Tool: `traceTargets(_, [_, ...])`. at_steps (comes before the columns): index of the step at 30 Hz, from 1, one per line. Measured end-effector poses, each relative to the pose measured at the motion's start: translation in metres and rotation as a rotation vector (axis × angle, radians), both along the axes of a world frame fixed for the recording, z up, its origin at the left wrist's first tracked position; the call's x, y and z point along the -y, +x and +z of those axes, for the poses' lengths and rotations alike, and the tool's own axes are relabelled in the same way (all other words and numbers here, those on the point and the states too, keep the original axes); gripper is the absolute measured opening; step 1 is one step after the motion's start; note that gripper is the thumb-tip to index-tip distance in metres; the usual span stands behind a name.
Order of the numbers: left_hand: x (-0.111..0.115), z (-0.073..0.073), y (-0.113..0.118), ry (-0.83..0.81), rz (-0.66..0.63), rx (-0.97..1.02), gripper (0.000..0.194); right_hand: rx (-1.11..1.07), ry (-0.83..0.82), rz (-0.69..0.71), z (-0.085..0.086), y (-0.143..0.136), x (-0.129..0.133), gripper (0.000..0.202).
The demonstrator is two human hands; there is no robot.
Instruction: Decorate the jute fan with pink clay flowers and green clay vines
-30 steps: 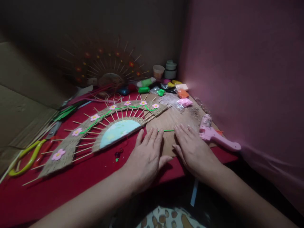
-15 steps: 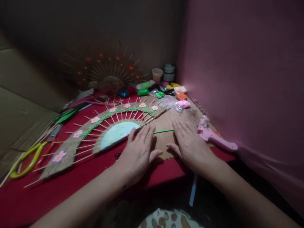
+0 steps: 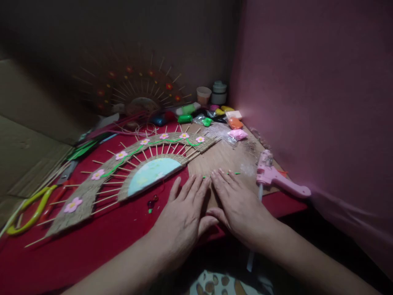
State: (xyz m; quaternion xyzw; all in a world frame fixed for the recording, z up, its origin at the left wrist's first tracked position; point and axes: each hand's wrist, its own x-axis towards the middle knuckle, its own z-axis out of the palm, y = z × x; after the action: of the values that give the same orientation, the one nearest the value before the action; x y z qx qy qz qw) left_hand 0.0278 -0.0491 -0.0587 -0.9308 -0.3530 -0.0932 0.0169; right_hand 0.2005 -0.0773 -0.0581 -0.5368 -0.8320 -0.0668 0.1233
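Both palms face down on a brown board (image 3: 227, 151), fingers stretched out over a thin green clay strand (image 3: 236, 173). My left hand (image 3: 187, 205) rests its fingertips on the strand's left part. Close beside it, my right hand (image 3: 236, 200) lies across the strand, whose right end shows past the fingers; much of it is hidden. To the left lies a fan-shaped piece of woven twine and sticks (image 3: 84, 196), with a pale blue half-round (image 3: 153, 174). Pink clay flowers (image 3: 121, 155) and a wavy green clay line (image 3: 119, 164) run along its outer band.
A pink glue gun (image 3: 273, 176) lies right of the board. Yellow-handled scissors (image 3: 37, 211) are at the left. Packets of coloured clay (image 3: 236, 123), a cup (image 3: 203, 95) and a jar (image 3: 219, 93) stand behind. Another flowered fan (image 3: 141, 88) leans at the back wall.
Both hands have slid toward me and closer together, fingers still flat. The green strand has rolled nearer too, its middle now covered and its right end showing.
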Motion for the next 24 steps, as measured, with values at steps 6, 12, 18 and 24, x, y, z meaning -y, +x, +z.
traceTargets(6, [-0.013,0.006,0.003,-0.011,0.045,-0.048,0.072,0.019,-0.087,-0.056,0.008,-0.002,-0.016,0.066])
traceTargets(12, [-0.006,0.015,-0.014,0.016,0.048,0.023,0.056,-0.05,0.008,-0.001,0.007,0.015,-0.001,0.058])
traceTargets(18, [-0.02,0.026,-0.016,-0.023,0.197,0.095,0.052,-0.071,0.089,-0.073,0.013,0.04,-0.014,0.046])
traceTargets(24, [-0.008,0.007,-0.006,0.014,0.075,0.066,0.058,-0.043,0.016,0.047,0.007,0.013,-0.013,0.05])
